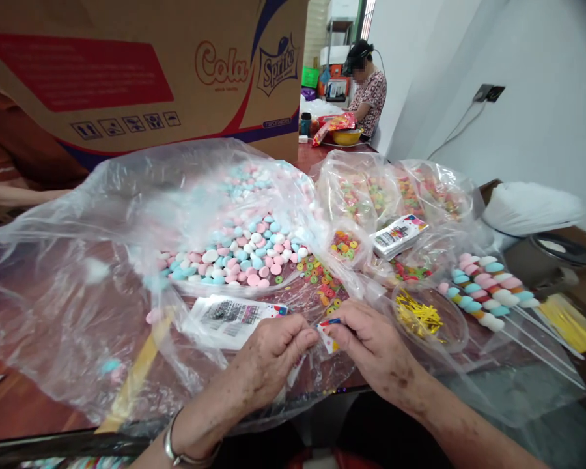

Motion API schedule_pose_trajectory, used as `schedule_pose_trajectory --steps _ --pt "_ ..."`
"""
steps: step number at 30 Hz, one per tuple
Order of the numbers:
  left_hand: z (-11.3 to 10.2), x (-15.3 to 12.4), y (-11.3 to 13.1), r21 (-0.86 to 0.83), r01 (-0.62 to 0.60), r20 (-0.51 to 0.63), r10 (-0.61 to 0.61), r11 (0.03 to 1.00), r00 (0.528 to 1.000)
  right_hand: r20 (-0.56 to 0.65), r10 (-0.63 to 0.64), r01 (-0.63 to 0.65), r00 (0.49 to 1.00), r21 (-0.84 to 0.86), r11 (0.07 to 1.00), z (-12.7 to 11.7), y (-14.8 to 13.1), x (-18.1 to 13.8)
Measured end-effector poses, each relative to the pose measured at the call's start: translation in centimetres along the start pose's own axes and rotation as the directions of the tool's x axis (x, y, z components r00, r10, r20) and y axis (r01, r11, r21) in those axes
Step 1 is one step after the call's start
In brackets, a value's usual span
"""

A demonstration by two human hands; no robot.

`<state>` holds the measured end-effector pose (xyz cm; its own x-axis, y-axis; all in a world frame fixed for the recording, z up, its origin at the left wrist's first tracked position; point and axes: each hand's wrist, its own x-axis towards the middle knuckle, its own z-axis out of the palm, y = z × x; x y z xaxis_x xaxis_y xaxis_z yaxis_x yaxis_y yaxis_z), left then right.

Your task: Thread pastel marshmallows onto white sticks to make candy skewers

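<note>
My right hand [371, 339] pinches a small printed plastic bag [329, 341], white with coloured spots and a blue-red edge. Right beside it, my left hand [268, 348] has thumb and fingers pressed together at the bag's other side; the fingers cover most of the bag. A stack of similar printed bags [224, 320] lies just beyond my left hand. Behind it, pink, blue and white candies [254, 251] are heaped in a large clear plastic bag [127, 195]. Small ring candies [322, 277] are scattered near my right hand.
Gold twist ties [417, 316] fill a round clear tub on the right. Candy skewers [491, 290] lie beyond it. More printed bags [400, 236] rest by bags of ring candies [371, 192]. A cardboard box [185, 124] blocks the back left. A person [368, 91] sits farther back.
</note>
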<state>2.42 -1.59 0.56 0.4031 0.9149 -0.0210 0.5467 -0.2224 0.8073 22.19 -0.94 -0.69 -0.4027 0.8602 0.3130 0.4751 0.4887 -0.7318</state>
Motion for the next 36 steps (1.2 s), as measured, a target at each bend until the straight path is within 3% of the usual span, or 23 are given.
schedule_pose_trajectory --steps 5,11,14,17,20,21,24,28,31,36 --pt "0.1 0.0 -0.5 -0.110 -0.004 0.031 0.008 0.994 0.999 -0.071 0.005 -0.009 0.997 -0.052 0.999 0.2 1.0 0.1" --pt "0.5 0.2 -1.4 0.056 -0.081 0.040 0.079 0.995 0.996 -0.099 -0.040 0.027 0.994 -0.130 0.991 -0.4 0.5 -0.2" --pt "0.7 0.3 -1.9 0.059 -0.106 0.032 0.104 0.993 0.994 -0.156 -0.040 0.013 0.987 -0.168 0.986 -2.6 0.5 -0.6" --pt "0.6 0.5 -2.3 0.001 -0.108 0.031 0.108 0.994 0.994 -0.379 0.069 -0.180 0.923 -0.266 0.947 -6.6 2.4 -1.9" --pt "0.5 0.6 -2.4 -0.044 -0.117 0.021 0.118 0.992 0.993 -0.554 0.158 -0.467 0.817 -0.476 0.745 -11.6 6.3 -4.8" --pt "0.4 0.6 -2.4 -0.052 -0.106 0.007 0.107 0.993 0.994 -0.531 0.196 -0.517 0.825 -0.565 0.643 -13.0 7.8 -6.0" --pt "0.3 0.4 -2.5 -0.067 -0.060 -0.034 0.058 0.996 0.998 -0.402 0.355 -0.517 0.844 -0.787 0.337 -15.7 11.6 -10.1" --pt "0.2 0.4 -2.6 -0.074 -0.022 -0.077 0.016 0.997 0.997 -0.328 0.463 -0.436 0.824 -0.888 0.147 -15.5 14.1 -13.5" --pt "0.1 0.6 -2.8 -0.076 -0.004 -0.073 -0.002 0.997 0.997 -0.317 0.480 -0.438 0.818 -0.884 0.163 -15.0 14.5 -14.1" --pt "-0.3 0.7 -3.4 -0.129 0.040 -0.067 -0.049 0.991 0.997 -0.432 0.411 -0.586 0.803 -0.701 0.407 -17.0 13.9 -15.5"
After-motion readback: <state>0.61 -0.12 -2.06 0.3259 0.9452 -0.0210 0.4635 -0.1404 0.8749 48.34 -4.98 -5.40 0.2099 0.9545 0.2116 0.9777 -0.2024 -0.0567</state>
